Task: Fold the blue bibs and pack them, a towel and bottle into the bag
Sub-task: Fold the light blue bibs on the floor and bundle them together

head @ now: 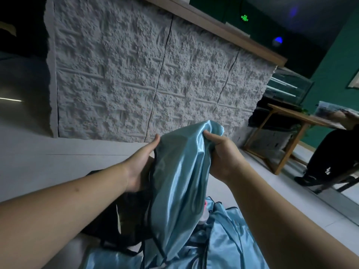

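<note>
**Folding a bib in mid-air**

Both hands hold a shiny light-blue satin bib up: the left hand grips its black-trimmed edge, the right hand pinches the top. More blue bibs lie below the fingers, beside the black bag. Next, probably bringing edges together.

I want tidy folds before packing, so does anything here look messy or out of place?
Yes. The blue bib held up between the left hand and right hand hangs bunched and creased, not flat. Below, more blue bibs lie in a rumpled heap, half burying a bottle.
</note>
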`<state>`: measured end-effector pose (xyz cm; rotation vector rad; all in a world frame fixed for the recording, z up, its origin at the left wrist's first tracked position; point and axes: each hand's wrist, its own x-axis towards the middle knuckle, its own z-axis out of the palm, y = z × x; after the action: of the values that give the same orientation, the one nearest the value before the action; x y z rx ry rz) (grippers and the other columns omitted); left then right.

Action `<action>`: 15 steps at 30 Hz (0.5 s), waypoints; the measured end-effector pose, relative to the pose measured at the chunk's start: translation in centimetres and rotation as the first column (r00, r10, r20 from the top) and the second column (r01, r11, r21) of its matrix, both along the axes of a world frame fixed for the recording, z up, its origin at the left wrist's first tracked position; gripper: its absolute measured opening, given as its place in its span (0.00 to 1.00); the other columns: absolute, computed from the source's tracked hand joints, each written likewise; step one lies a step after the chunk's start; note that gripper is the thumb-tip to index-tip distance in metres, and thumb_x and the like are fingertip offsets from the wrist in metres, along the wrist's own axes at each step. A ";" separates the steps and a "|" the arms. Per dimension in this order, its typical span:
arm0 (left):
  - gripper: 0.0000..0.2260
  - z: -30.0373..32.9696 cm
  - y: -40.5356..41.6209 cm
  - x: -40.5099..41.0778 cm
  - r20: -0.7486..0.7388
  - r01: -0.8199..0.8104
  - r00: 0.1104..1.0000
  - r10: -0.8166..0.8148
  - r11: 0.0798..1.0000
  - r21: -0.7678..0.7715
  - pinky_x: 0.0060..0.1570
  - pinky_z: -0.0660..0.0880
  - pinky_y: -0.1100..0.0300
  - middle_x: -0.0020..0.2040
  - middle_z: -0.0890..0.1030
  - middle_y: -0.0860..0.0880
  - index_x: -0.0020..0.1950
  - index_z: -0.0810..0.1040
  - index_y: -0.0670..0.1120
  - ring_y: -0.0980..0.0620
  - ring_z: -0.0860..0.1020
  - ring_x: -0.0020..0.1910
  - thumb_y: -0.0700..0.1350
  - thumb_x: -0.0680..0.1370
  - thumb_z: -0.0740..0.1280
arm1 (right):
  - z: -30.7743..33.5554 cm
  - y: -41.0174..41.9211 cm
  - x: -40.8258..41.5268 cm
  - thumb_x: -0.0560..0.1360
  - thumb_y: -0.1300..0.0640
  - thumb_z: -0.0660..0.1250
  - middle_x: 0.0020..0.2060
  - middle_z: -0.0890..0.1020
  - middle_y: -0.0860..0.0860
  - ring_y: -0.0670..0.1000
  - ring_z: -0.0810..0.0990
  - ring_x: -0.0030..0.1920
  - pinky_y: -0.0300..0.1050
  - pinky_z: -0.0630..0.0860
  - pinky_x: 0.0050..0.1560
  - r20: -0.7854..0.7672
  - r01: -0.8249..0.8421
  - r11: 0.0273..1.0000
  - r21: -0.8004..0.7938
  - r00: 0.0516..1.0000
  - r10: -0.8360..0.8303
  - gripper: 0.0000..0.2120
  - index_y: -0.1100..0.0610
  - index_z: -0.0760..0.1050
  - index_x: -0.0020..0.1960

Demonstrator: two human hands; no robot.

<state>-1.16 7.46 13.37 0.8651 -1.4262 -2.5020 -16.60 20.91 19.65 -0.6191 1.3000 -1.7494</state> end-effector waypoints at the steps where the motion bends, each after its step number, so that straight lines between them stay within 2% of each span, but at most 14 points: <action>1: 0.43 0.2 0.5 0.0 0.000 0.007 1.000 -0.007 1.000 -0.027 0.51 0.80 0.49 0.56 0.87 0.42 0.63 0.84 0.45 0.42 0.87 0.49 0.79 0.68 0.62 | 0.1 0.1 0.0 0.84 0.57 0.60 0.50 0.86 0.60 0.58 0.87 0.48 0.53 0.82 0.50 0.008 0.009 1.000 -0.009 1.000 -0.009 0.14 0.64 0.79 0.60; 3: 0.40 0.6 1.3 -0.2 -0.022 -0.022 1.000 0.020 0.997 -0.076 0.53 0.80 0.49 0.52 0.87 0.42 0.58 0.86 0.47 0.43 0.87 0.48 0.80 0.69 0.60 | 0.2 0.2 -0.1 0.84 0.56 0.59 0.52 0.86 0.60 0.58 0.87 0.50 0.54 0.82 0.51 0.011 0.028 0.999 -0.021 1.000 -0.027 0.15 0.64 0.79 0.61; 4: 0.39 0.6 1.3 -0.5 -0.037 -0.080 0.996 0.077 0.994 -0.079 0.50 0.80 0.49 0.49 0.88 0.42 0.57 0.86 0.47 0.43 0.87 0.45 0.79 0.69 0.62 | 0.2 0.4 -0.1 0.84 0.56 0.59 0.54 0.86 0.60 0.59 0.87 0.51 0.54 0.82 0.51 0.014 0.039 0.999 -0.024 0.999 -0.039 0.16 0.64 0.79 0.63; 6: 0.39 0.4 0.8 -1.0 -0.053 -0.214 0.976 0.210 0.975 -0.068 0.45 0.81 0.50 0.45 0.88 0.43 0.59 0.84 0.47 0.43 0.87 0.41 0.79 0.67 0.66 | 0.3 0.5 -0.1 0.84 0.55 0.59 0.55 0.86 0.61 0.59 0.87 0.52 0.55 0.81 0.53 0.023 0.058 0.998 -0.030 0.998 -0.057 0.17 0.64 0.78 0.64; 7: 0.41 0.3 0.5 -1.1 -0.047 -0.202 0.979 0.200 0.977 -0.061 0.46 0.81 0.49 0.47 0.88 0.43 0.61 0.84 0.47 0.43 0.87 0.43 0.79 0.65 0.66 | 0.3 0.6 -0.2 0.85 0.55 0.59 0.56 0.86 0.61 0.60 0.87 0.53 0.56 0.81 0.54 0.025 0.064 0.997 -0.035 0.998 -0.063 0.17 0.64 0.78 0.65; 10: 0.46 0.2 0.8 -0.5 -0.047 0.069 0.996 -0.075 0.991 -0.112 0.61 0.78 0.46 0.59 0.85 0.41 0.63 0.84 0.47 0.41 0.84 0.58 0.82 0.64 0.60 | 0.4 0.5 -0.1 0.84 0.55 0.59 0.56 0.85 0.61 0.59 0.87 0.52 0.56 0.80 0.54 0.029 0.064 0.997 -0.042 0.998 -0.063 0.17 0.64 0.77 0.66; 11: 0.45 0.3 1.1 -0.4 -0.073 0.137 0.986 -0.148 0.981 -0.139 0.63 0.77 0.46 0.61 0.84 0.41 0.64 0.84 0.47 0.41 0.83 0.61 0.81 0.64 0.61 | 0.3 0.5 -0.1 0.84 0.55 0.59 0.56 0.85 0.61 0.59 0.87 0.52 0.56 0.80 0.54 0.032 0.061 0.997 -0.039 0.998 -0.060 0.17 0.65 0.77 0.66; 13: 0.38 0.2 1.3 -0.2 -0.166 0.169 0.967 -0.192 0.975 -0.144 0.60 0.78 0.47 0.61 0.84 0.41 0.61 0.85 0.45 0.41 0.83 0.60 0.74 0.64 0.72 | 0.3 0.4 0.1 0.84 0.55 0.58 0.56 0.85 0.62 0.60 0.87 0.52 0.56 0.80 0.54 0.033 0.058 0.998 -0.027 0.998 -0.057 0.18 0.65 0.77 0.66; 15: 0.32 0.5 1.1 -0.3 -0.249 0.178 0.946 -0.209 0.974 -0.141 0.55 0.81 0.48 0.58 0.86 0.41 0.58 0.87 0.43 0.42 0.85 0.55 0.57 0.59 0.85 | 0.2 0.5 0.1 0.85 0.54 0.58 0.57 0.85 0.63 0.61 0.86 0.53 0.57 0.80 0.55 0.012 0.055 0.999 -0.004 0.998 -0.055 0.18 0.65 0.77 0.66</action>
<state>-1.44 8.56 13.85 0.3699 -1.6123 -2.5196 -16.52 21.37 19.87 -0.5797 1.3158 -1.7982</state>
